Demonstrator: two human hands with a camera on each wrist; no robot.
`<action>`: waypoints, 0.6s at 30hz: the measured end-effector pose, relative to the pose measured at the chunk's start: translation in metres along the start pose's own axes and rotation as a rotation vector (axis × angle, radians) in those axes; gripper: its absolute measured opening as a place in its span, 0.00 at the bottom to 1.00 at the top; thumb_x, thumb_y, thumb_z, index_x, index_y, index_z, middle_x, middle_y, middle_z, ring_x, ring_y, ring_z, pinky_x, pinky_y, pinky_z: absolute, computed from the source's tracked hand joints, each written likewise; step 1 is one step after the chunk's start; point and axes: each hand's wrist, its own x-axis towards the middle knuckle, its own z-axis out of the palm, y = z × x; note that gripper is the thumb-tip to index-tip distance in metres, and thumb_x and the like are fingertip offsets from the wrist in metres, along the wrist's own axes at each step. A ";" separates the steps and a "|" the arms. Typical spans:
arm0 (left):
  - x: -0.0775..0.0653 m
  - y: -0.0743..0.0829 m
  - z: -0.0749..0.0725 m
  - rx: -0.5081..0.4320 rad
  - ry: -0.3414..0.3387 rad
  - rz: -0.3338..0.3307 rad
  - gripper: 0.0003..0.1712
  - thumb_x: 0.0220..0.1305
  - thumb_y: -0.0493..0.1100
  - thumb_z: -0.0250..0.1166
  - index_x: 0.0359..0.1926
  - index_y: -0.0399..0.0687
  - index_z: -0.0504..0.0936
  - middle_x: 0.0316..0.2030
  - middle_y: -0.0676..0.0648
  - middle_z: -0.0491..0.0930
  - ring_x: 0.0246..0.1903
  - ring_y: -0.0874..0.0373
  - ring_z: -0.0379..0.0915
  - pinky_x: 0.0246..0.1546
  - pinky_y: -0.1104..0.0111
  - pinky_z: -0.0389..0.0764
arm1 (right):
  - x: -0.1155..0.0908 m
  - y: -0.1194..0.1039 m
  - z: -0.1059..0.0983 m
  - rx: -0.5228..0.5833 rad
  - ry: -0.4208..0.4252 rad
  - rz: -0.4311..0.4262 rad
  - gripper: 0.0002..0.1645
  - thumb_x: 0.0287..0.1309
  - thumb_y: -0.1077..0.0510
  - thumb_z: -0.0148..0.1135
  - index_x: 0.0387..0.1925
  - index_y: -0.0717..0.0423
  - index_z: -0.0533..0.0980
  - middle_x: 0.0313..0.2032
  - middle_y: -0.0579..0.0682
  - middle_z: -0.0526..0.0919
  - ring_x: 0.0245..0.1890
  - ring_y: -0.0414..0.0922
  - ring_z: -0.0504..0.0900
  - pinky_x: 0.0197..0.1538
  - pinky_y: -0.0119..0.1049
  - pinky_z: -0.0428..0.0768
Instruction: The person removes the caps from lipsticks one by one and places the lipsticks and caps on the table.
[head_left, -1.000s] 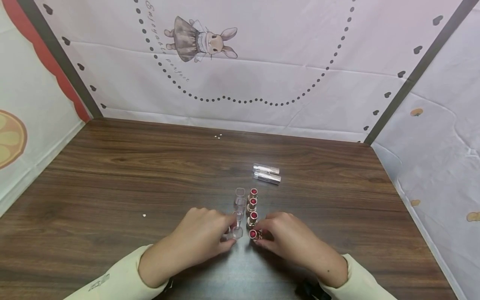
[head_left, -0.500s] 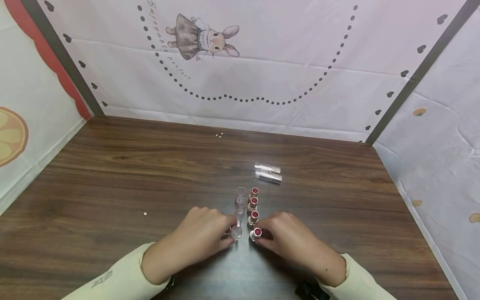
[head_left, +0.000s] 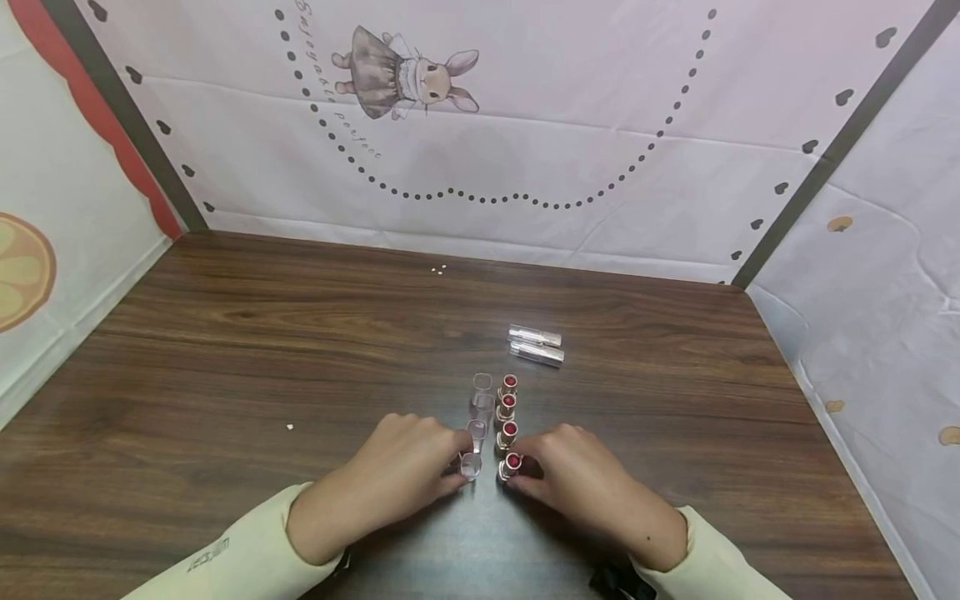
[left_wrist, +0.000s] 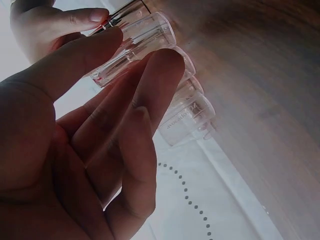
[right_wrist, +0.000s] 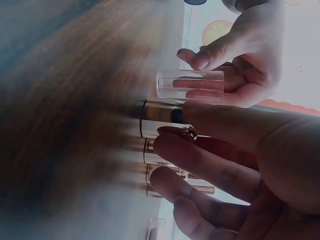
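Note:
Uncapped lipsticks with red tips stand in a column, and clear caps stand in a column to their left. My left hand [head_left: 393, 471] pinches the nearest clear cap [head_left: 471, 467] between thumb and fingers; in the right wrist view that clear cap [right_wrist: 197, 86] stands upright, its inside see-through. My right hand [head_left: 581, 475] holds the nearest lipstick [head_left: 512, 465] by its side with thumb and forefinger. A narrow gap separates this lipstick from the held cap. Farther back are the other lipsticks [head_left: 507, 402] and the other caps [head_left: 483, 406].
Two silvery tubes with clear ends [head_left: 536, 353] lie side by side beyond the columns. Small white bits [head_left: 438, 269] lie near the back edge, and another white bit [head_left: 289, 427] lies at left. Printed cloth walls [head_left: 525, 158] enclose the brown wooden table [head_left: 225, 358].
The nearest lipstick has shifted in my right fingers, its red tip now farther back and slightly right. The held cap has moved slightly left. Both hands stay at the near end of the columns.

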 end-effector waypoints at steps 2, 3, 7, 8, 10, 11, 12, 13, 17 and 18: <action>0.000 0.000 0.001 -0.001 -0.001 -0.001 0.11 0.53 0.51 0.75 0.24 0.56 0.81 0.15 0.59 0.74 0.14 0.64 0.62 0.15 0.66 0.62 | 0.000 0.000 0.000 0.001 0.002 0.001 0.11 0.49 0.51 0.77 0.25 0.47 0.80 0.20 0.37 0.80 0.19 0.30 0.71 0.25 0.27 0.71; 0.000 -0.001 0.001 -0.003 -0.003 -0.003 0.11 0.53 0.51 0.75 0.24 0.56 0.81 0.15 0.59 0.74 0.14 0.64 0.62 0.15 0.66 0.62 | 0.000 0.000 0.001 0.002 0.003 0.000 0.11 0.49 0.51 0.77 0.25 0.46 0.80 0.20 0.37 0.80 0.19 0.30 0.71 0.25 0.27 0.71; 0.001 -0.001 0.002 0.002 -0.011 -0.009 0.12 0.53 0.52 0.75 0.24 0.55 0.81 0.15 0.58 0.73 0.14 0.64 0.63 0.15 0.66 0.62 | 0.000 0.001 0.001 0.019 -0.010 0.009 0.12 0.49 0.51 0.77 0.24 0.47 0.79 0.19 0.37 0.80 0.19 0.30 0.71 0.25 0.27 0.71; 0.001 -0.001 0.002 0.004 -0.013 -0.010 0.12 0.52 0.52 0.75 0.24 0.55 0.81 0.15 0.58 0.73 0.14 0.64 0.63 0.15 0.66 0.63 | 0.000 0.001 0.000 0.024 -0.017 0.013 0.12 0.48 0.51 0.77 0.24 0.47 0.79 0.19 0.37 0.80 0.19 0.30 0.71 0.25 0.27 0.70; 0.001 -0.001 0.002 0.008 -0.018 -0.013 0.12 0.52 0.52 0.75 0.24 0.55 0.81 0.15 0.58 0.74 0.15 0.63 0.64 0.15 0.66 0.63 | 0.000 0.001 -0.001 0.032 -0.032 0.018 0.12 0.48 0.51 0.77 0.24 0.48 0.79 0.19 0.37 0.80 0.19 0.29 0.70 0.25 0.27 0.70; 0.001 -0.002 0.002 0.008 -0.019 -0.014 0.12 0.52 0.53 0.75 0.24 0.55 0.81 0.15 0.58 0.74 0.15 0.63 0.65 0.16 0.66 0.64 | 0.000 0.001 -0.001 0.035 -0.041 0.021 0.13 0.48 0.51 0.77 0.24 0.48 0.79 0.19 0.37 0.80 0.19 0.29 0.70 0.25 0.27 0.70; 0.002 -0.002 0.002 0.008 -0.021 -0.015 0.12 0.52 0.53 0.76 0.25 0.55 0.81 0.15 0.58 0.74 0.15 0.63 0.65 0.16 0.66 0.64 | 0.000 0.001 -0.002 0.035 -0.047 0.021 0.13 0.48 0.51 0.77 0.24 0.48 0.79 0.19 0.37 0.79 0.19 0.30 0.69 0.24 0.27 0.69; 0.002 -0.002 0.002 0.007 -0.022 -0.017 0.12 0.52 0.53 0.76 0.25 0.55 0.81 0.16 0.58 0.74 0.15 0.63 0.65 0.16 0.66 0.64 | 0.000 0.001 -0.002 0.033 -0.052 0.022 0.13 0.48 0.51 0.77 0.24 0.48 0.79 0.19 0.37 0.79 0.19 0.30 0.69 0.24 0.28 0.69; 0.002 -0.002 0.002 0.003 -0.031 -0.025 0.12 0.52 0.53 0.76 0.26 0.55 0.83 0.17 0.58 0.76 0.16 0.64 0.67 0.16 0.66 0.65 | 0.000 0.001 -0.003 0.024 -0.069 0.027 0.14 0.49 0.50 0.77 0.23 0.47 0.78 0.18 0.35 0.76 0.18 0.30 0.67 0.24 0.28 0.67; 0.002 -0.001 0.002 0.002 -0.033 -0.027 0.12 0.52 0.53 0.76 0.27 0.55 0.83 0.17 0.59 0.77 0.16 0.64 0.67 0.16 0.66 0.65 | 0.000 0.002 -0.004 0.025 -0.072 0.028 0.14 0.49 0.50 0.77 0.23 0.48 0.77 0.18 0.35 0.76 0.18 0.30 0.67 0.24 0.28 0.67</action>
